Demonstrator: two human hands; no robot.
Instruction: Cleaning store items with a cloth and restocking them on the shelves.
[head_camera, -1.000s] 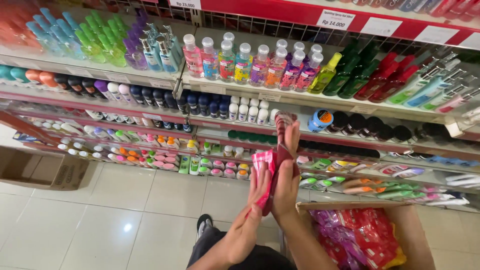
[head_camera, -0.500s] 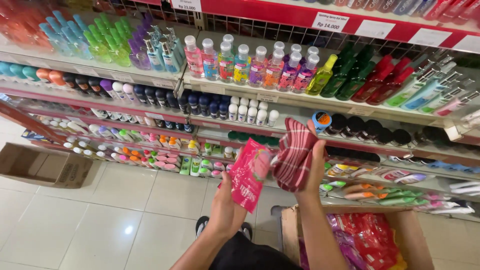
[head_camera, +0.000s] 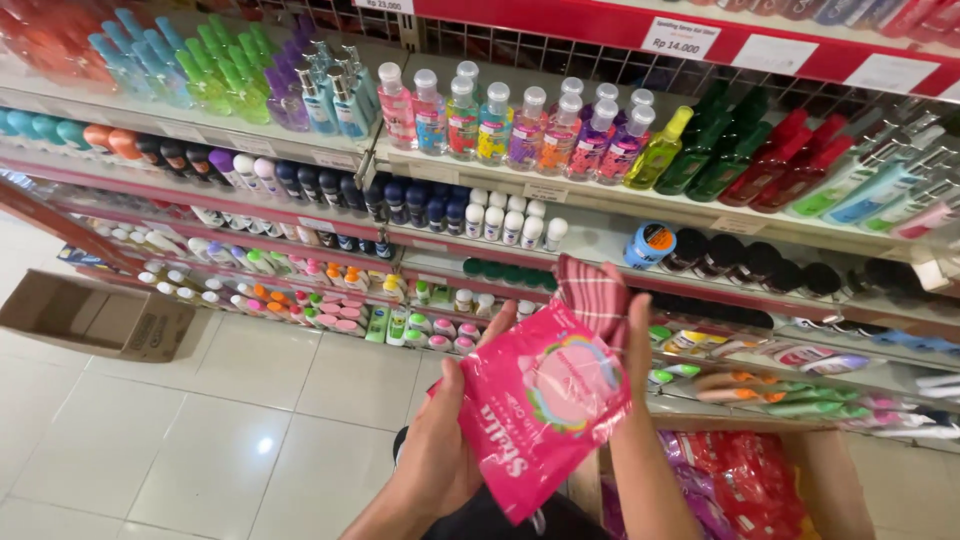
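Shop shelves (head_camera: 560, 195) packed with coloured bottles (head_camera: 520, 125) run above a pale tiled floor (head_camera: 200, 430). The left hand (head_camera: 445, 440) pinches a pink sachet (head_camera: 545, 405) at its lower left edge, in mid-air before the lower shelves. The right hand (head_camera: 625, 330) grips a striped cloth (head_camera: 592, 295) behind it. The sachet looks light, floppy and slick, best held by its sealed edges.

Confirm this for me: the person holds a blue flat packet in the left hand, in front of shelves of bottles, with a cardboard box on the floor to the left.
Not quite: the flat packet is pink, not blue, as the head view shows. The rest holds: the left hand holds it in front of shelves of bottles, and a cardboard box sits on the floor to the left.
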